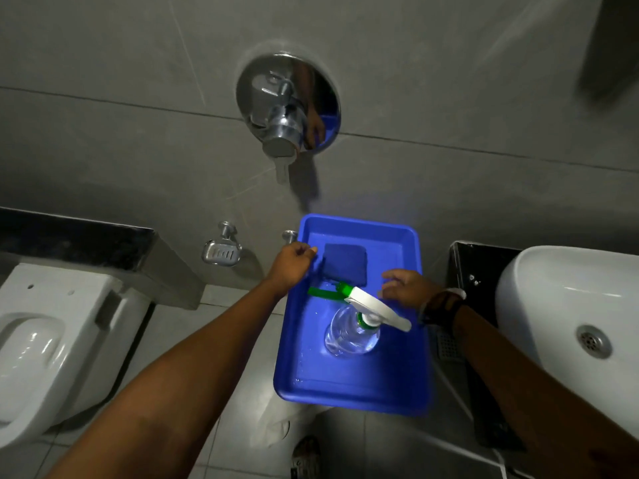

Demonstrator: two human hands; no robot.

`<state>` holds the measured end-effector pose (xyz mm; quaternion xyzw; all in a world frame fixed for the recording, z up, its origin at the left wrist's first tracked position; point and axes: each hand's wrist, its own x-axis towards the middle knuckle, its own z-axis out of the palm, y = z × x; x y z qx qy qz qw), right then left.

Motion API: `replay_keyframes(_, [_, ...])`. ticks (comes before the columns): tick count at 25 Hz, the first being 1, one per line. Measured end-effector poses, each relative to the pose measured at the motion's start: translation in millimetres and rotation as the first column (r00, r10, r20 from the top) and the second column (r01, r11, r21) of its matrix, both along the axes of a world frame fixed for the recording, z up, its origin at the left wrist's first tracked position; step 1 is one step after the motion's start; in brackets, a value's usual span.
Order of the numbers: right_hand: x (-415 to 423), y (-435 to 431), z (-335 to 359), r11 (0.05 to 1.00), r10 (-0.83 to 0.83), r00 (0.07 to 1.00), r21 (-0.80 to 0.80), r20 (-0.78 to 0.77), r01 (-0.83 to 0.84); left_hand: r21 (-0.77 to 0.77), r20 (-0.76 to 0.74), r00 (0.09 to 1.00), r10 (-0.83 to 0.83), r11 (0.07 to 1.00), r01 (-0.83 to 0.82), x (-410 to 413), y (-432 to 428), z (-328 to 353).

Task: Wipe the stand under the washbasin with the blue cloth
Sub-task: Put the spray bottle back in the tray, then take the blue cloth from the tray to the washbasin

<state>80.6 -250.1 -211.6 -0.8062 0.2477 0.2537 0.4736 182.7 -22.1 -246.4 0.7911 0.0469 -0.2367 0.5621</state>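
Blue plastic tray (349, 388) fills my near view with a clear spray bottle (352, 335) standing in it – past that, my right hand (406, 288) hovers low by the trigger head, fingers loosely apart and holding nothing. Farther in, my left hand (292, 266) is curled shut on the tray's rim beside the folded blue cloth (345, 263), so I judge I'm at the pick-up step – next I must pinch the cloth free and carry it right, to the dark stand (473, 267) under the washbasin (539, 299)

text: none legible | labels: none | spray bottle (352, 331): no readable print
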Motion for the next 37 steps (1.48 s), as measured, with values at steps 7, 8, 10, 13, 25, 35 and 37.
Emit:
replay_keyframes(7, [81.0,15.2,-71.4,0.953,-0.286,0.958,-0.105,-0.008,0.283,0.125,-0.199,0.980,0.023,0.992,0.002,21.3,-46.1,-43.9])
replay_keyframes(8, [86.9,16.3,-76.6,0.943,-0.317,0.948,-0.110,-0.006,0.314,0.137,-0.211,0.977,0.031,0.991,-0.002,21.7,-50.2,-50.1])
replay_keyframes(10, [95.6,14.1,-89.4,0.932,-0.362,0.930,-0.053,-0.061,0.359,0.098,-0.274,0.959,0.072,0.994,-0.047,22.5,-59.2,-61.8])
replay_keyframes(13, [102.3,12.1,-93.0,0.953,-0.299,0.945,0.004,-0.132,0.303,0.034,-0.367,0.915,0.170,0.985,-0.170,24.6,-69.2,-67.4])
replay_keyframes(25, [74.5,2.8,-5.7,0.706,-0.538,0.839,0.500,-0.083,0.502,-0.311,-0.337,0.919,-0.204,0.945,0.096,43.3,-60.7,23.4])
replay_keyframes(35, [18.8,-49.8,142.9,0.489,-0.560,0.824,0.839,0.092,0.239,-0.437,-0.085,0.855,-0.511,0.791,0.429,7.7,-110.7,217.8])
replay_keyframes(37, [-7.0,-64.2,162.4,0.445,-0.572,0.810,0.879,0.130,0.173,-0.471,-0.053,0.878,-0.475,0.787,0.398,-21.4,-128.1,241.6])
